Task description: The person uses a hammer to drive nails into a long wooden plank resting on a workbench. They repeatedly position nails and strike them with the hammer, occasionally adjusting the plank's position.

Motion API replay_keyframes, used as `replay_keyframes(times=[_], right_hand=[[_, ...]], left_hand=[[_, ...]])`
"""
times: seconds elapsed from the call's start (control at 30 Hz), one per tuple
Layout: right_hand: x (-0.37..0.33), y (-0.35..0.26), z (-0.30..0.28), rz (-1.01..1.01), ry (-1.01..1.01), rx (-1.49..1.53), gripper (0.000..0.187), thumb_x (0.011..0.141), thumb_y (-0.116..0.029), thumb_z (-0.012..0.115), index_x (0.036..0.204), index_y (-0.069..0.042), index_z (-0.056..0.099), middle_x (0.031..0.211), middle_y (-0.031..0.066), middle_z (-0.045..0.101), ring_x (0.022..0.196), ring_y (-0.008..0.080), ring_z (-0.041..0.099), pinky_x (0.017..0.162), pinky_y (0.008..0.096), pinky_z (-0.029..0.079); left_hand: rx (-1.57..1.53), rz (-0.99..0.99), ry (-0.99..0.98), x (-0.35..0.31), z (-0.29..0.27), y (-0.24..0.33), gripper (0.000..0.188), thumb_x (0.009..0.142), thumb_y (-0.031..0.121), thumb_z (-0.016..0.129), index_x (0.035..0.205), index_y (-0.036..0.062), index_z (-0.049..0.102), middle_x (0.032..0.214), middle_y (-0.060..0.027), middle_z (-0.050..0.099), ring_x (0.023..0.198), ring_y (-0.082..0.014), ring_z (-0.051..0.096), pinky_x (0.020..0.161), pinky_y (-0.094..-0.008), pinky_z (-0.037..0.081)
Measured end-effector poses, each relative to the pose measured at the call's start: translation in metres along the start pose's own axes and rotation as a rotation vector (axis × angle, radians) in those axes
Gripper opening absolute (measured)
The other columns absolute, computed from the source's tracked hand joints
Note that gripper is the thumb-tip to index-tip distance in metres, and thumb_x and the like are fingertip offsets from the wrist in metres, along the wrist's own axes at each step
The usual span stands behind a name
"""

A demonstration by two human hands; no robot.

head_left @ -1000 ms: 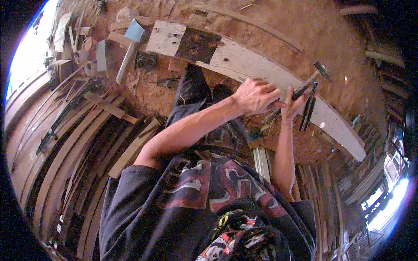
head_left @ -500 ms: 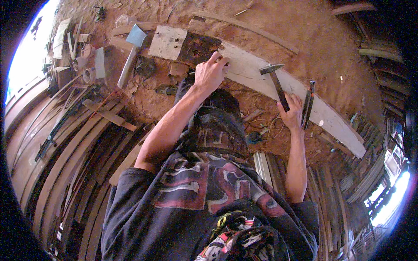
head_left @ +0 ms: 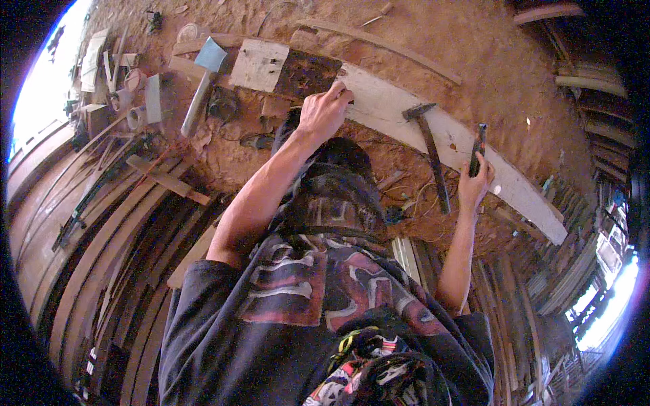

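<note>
A long pale plank (head_left: 406, 111) runs from the upper middle down to the right. My left hand (head_left: 323, 115) is closed at its near edge, by a dark stained patch (head_left: 308, 72); what its fingers grip is hidden. Across the plank lies a hammer (head_left: 431, 149), its head on the wood and its dark handle reaching past the near edge, with no hand on it. To its right, my right hand (head_left: 475, 181) is closed around dark pliers (head_left: 480, 141), whose tip points away from me over the plank.
An axe with a light blue head (head_left: 211, 55) rests against boards at the upper left. Long timbers (head_left: 101, 284) fill the lower left, and more boards stand at the lower right. Beyond the plank, a curved strip of wood (head_left: 386, 46) lies on reddish dirt.
My right hand has let go of the hammer, which now lies with its handle toward me, and has moved right to take hold of the pliers. My left hand has hardly moved.
</note>
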State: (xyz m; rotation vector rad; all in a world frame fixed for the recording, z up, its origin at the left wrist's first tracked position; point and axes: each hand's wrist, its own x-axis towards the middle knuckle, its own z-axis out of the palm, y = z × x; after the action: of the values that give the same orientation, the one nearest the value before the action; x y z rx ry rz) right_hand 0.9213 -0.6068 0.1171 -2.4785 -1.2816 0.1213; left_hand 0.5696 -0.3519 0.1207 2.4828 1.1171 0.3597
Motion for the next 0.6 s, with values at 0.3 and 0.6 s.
replay_keyframes(times=[0.3, 0.6], right_hand=[[0.010, 0.027, -0.021, -0.007, -0.243, -0.090, 0.042, 0.093, -0.025, 0.069, 0.130, -0.009, 0.057, 0.119, 0.0169, 0.058, 0.110, 0.0362, 0.059, 0.096, 0.0453, 0.047], [0.008, -0.062, -0.081, 0.486, -0.518, 0.787, 0.038, 0.096, -0.025, 0.049, 0.126, -0.002, 0.053, 0.107, 0.0126, 0.068, 0.092, 0.0254, 0.064, 0.087, 0.0380, 0.051]], left_hand=[[0.035, 0.150, -0.244, 0.006, -0.015, 0.002, 0.017, 0.086, 0.010, 0.061, 0.103, 0.0076, 0.062, 0.104, -0.0115, 0.058, 0.082, -0.0337, 0.070, 0.069, -0.0481, 0.056], [-0.752, -0.482, -0.179, -0.022, -0.043, 0.062, 0.034, 0.094, 0.033, 0.068, 0.103, 0.0012, 0.066, 0.089, -0.0193, 0.070, 0.079, -0.0316, 0.068, 0.073, -0.0406, 0.053]])
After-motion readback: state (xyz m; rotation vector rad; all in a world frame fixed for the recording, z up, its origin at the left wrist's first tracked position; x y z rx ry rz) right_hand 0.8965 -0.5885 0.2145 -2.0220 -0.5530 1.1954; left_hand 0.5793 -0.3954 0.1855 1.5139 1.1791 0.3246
